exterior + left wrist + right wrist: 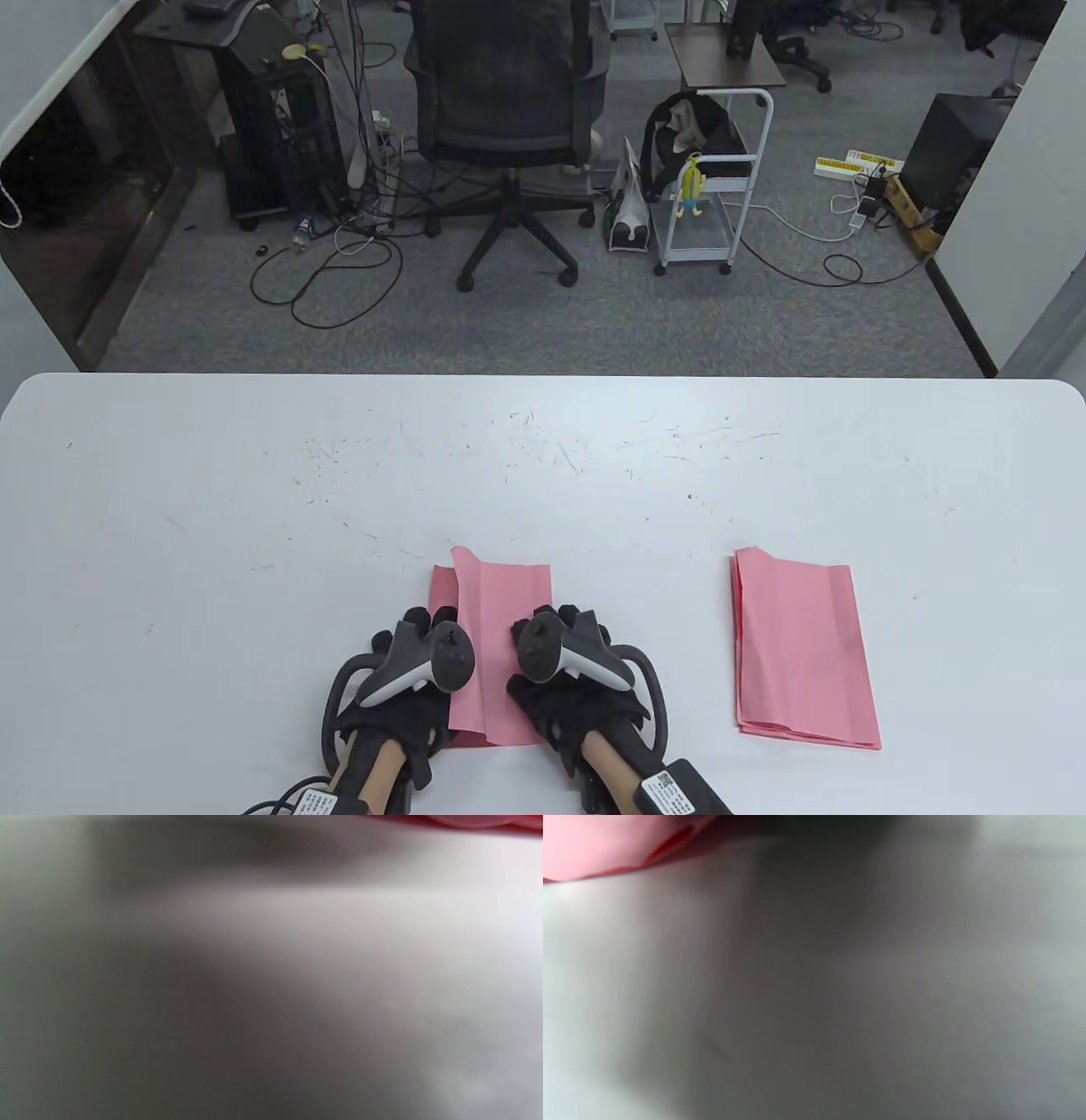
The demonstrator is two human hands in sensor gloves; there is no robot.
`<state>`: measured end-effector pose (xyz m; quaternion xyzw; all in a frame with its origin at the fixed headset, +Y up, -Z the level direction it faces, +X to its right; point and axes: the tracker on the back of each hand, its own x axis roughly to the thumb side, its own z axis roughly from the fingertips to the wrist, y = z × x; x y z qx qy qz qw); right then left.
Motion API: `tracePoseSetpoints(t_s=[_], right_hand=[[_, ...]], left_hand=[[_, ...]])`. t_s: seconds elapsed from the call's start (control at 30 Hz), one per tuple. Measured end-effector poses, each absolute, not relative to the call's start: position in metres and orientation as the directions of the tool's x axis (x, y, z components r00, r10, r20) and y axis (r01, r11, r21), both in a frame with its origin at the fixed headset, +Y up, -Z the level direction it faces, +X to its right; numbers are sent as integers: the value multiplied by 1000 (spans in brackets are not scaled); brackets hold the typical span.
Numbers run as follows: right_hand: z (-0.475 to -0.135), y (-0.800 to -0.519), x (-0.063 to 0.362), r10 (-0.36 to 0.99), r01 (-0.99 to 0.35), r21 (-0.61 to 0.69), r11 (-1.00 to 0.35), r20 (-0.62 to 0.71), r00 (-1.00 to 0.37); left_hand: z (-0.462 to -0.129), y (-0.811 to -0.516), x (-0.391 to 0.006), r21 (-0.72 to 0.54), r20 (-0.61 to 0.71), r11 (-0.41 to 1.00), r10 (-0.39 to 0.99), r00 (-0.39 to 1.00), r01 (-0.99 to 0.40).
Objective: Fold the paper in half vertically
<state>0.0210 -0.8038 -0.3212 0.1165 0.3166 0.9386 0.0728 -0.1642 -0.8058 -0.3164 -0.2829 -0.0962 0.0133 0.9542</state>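
Pink paper (501, 645) lies at the near edge of the white bench (254, 475), between the two gloved hands, and it is already doubled over: a top flap covers most of the sheet, with a narrow strip of the lower layer showing along its left side and a small peak of the flap poking past the far edge. The layers do not line up exactly, as far as the table view shows.

The left hand (407, 679) rests on the paper's left side and the right hand (577, 679) on its right side, both low against the bench. The trackers on their backs cover most of the fingers, so I cannot tell whether either grip lies flat on the sheet or pinches it. Both wrist views are blurred grey, with only a sliver of pink at the top edge.

A second pink sheet (802, 649), folded into a long narrow stack, sits well apart to the right.

My judgement: the fold itself is made, and what is left is to square the edges and press the crease flat before letting go.
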Motion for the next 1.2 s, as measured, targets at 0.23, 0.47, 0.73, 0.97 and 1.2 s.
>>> tracePoseSetpoints(t_s=[0.23, 0.47, 0.73, 0.97, 1.2], right_hand=[[-321, -803, 21, 207, -60, 611, -789, 173, -963], [-322, -803, 21, 203, -56, 614, -787, 173, -964], [-322, -803, 21, 202, -54, 614, -788, 174, -964], [-322, -803, 21, 203, -55, 614, -787, 173, -964], [-321, -804, 21, 204, -56, 614, -788, 173, -964]], left_hand=[[-321, -786, -201, -426, 31, 898, 133, 991, -107], [-315, -765, -211, -263, -44, 930, 256, 966, -258], [-306, -774, -153, -367, 190, 927, 151, 970, -72], [-312, -802, -157, -489, 151, 871, 23, 988, 54], [-313, -808, -160, -544, 146, 839, 75, 986, 17]])
